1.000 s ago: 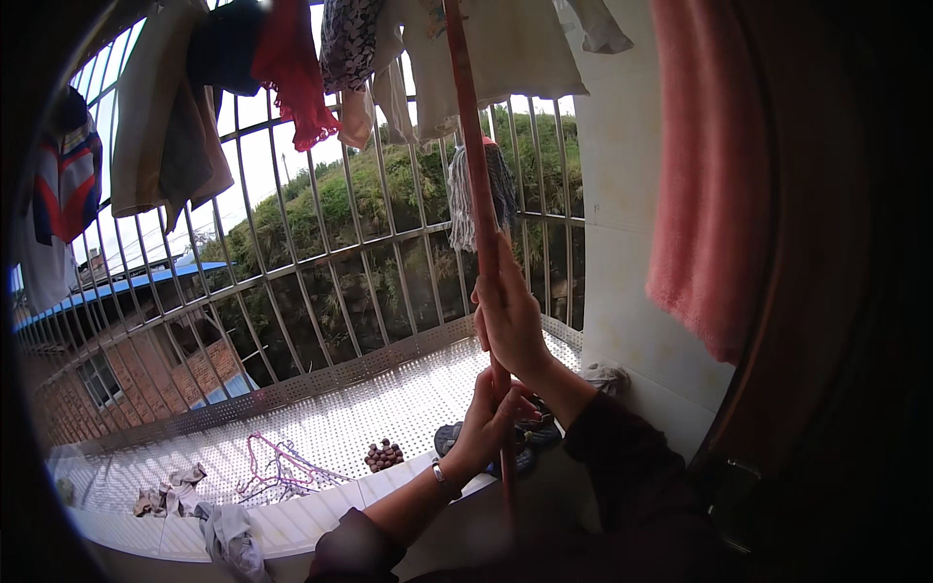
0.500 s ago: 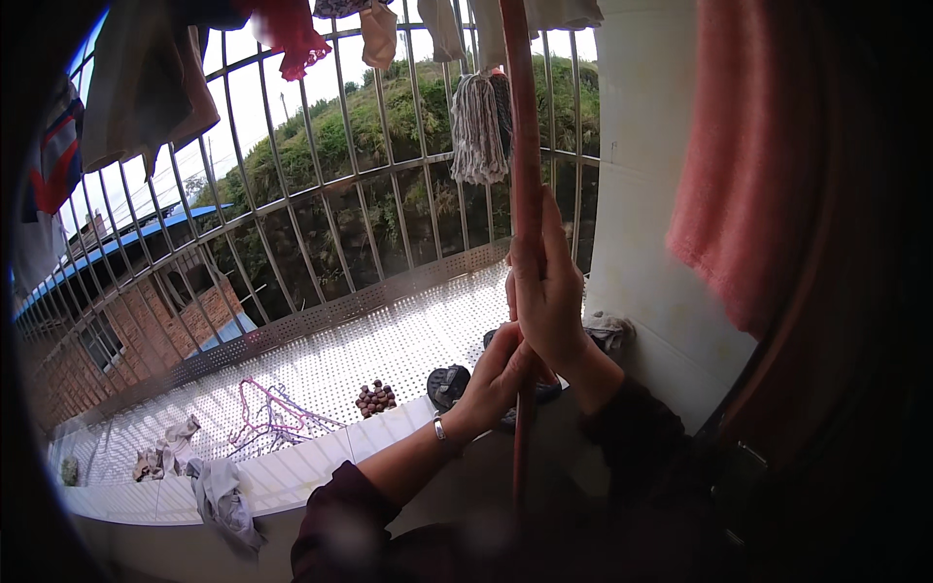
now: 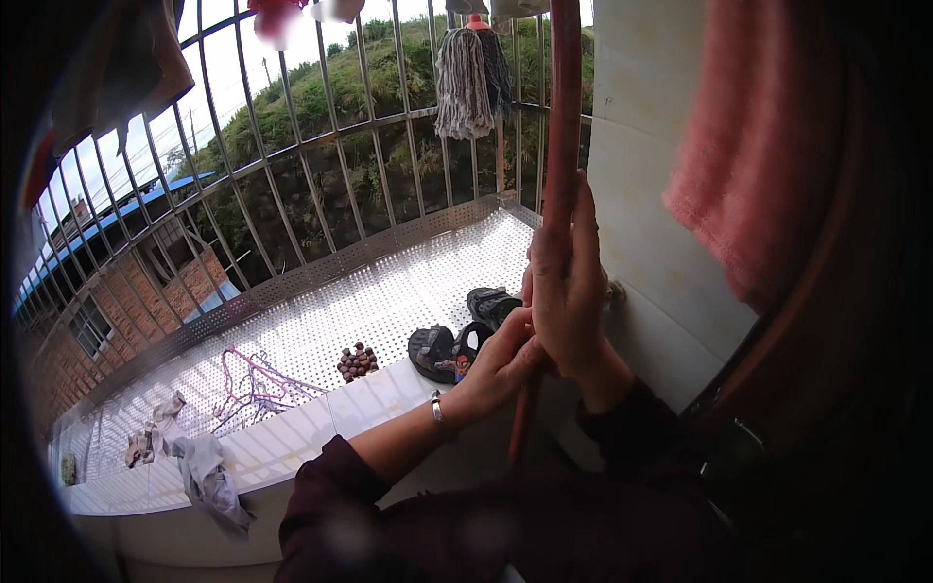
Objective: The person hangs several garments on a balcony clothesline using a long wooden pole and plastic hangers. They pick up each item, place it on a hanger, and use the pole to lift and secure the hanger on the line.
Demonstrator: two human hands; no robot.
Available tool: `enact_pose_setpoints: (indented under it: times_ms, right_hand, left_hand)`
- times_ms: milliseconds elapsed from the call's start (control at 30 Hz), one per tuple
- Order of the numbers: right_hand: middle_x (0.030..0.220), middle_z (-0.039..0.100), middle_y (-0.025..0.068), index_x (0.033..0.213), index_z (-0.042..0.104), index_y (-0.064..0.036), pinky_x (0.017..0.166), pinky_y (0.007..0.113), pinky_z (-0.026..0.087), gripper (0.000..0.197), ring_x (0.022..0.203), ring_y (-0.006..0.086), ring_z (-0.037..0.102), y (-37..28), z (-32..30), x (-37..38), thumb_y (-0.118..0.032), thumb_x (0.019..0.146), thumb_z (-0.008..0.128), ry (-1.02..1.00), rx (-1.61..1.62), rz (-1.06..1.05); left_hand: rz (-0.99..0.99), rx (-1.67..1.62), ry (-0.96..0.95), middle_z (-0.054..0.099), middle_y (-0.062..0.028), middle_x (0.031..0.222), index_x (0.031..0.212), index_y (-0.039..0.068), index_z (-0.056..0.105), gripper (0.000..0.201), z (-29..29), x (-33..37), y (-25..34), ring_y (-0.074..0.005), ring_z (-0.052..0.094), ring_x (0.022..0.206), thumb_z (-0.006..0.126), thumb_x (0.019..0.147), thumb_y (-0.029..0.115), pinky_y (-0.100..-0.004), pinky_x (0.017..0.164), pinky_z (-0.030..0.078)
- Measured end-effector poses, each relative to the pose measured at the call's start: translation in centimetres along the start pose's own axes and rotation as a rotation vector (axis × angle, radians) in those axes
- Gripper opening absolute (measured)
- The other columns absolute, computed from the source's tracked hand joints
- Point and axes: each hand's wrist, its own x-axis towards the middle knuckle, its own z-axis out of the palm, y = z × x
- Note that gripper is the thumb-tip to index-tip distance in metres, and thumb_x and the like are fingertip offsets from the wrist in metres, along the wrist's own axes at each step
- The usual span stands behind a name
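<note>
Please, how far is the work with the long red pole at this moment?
Done, as it looks: both hands grip the red pole, held upright by the white wall. In hand: the right hand wraps it higher, the left hand just below. Left: its top end runs out of view, so I cannot tell whether it has hooked anything. The hangers on the perforated ledge lie untouched.

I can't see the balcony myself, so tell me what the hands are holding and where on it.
Both hands grip a red pole: right hand around its middle, left hand just below.
</note>
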Motion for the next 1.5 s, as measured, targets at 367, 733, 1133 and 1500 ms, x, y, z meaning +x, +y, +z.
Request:
enact_pose_setpoints:
  times_ms: [367, 733, 1133, 1500]
  right_hand:
    - [0.105, 0.058, 0.0126, 0.143, 0.024, 0.0006, 0.07, 0.027, 0.057, 0.054, 0.084, 0.0149, 0.065, 0.7, -1.1, -3.6, -0.006, 0.095, 0.048, -0.035, 0.294, 0.197]
    - [0.078, 0.054, 0.0023, 0.148, 0.018, -0.0069, 0.043, 0.022, 0.044, 0.055, 0.053, 0.0048, 0.053, -0.8, -1.5, 3.0, -0.012, 0.1, 0.044, -0.098, 0.218, 0.177]
    - [0.079, 0.055, 0.0015, 0.149, 0.021, -0.0089, 0.039, 0.022, 0.044, 0.055, 0.046, 0.0049, 0.051, -1.8, -0.6, 9.7, -0.014, 0.1, 0.045, -0.062, 0.221, 0.059]
    - [0.098, 0.057, 0.0085, 0.15, 0.015, -0.011, 0.056, 0.024, 0.054, 0.058, 0.075, 0.011, 0.063, -0.3, 3.5, 6.1, -0.023, 0.101, 0.044, -0.212, 0.392, 0.136]
  left_hand:
    - [-0.244, -0.204, 0.007, 0.055, -0.0031, 0.089, 0.11, 0.008, 0.039, 0.028, 0.9, -2.4, -3.8, -0.0099, 0.058, 0.076, 0.043, 0.101, 0.034, -0.0247, 0.068, 0.05]
    - [-0.17, -0.097, -0.065, 0.055, -0.0051, 0.099, 0.133, 0.009, 0.031, 0.037, 1.7, -4.6, -5.7, -0.0124, 0.056, 0.087, 0.039, 0.103, 0.029, -0.0286, 0.082, 0.046]
    - [-0.159, -0.068, -0.099, 0.058, -0.0077, 0.105, 0.137, 0.008, 0.028, 0.042, 0.7, -4.7, -7.1, -0.0144, 0.06, 0.094, 0.039, 0.102, 0.029, -0.0301, 0.086, 0.048]
    - [0.026, -0.104, 0.286, 0.05, -0.003, 0.077, 0.122, 0.008, 0.039, 0.033, -1.1, -0.5, -1.2, -0.0087, 0.046, 0.049, 0.035, 0.103, 0.035, -0.0211, 0.042, 0.04]
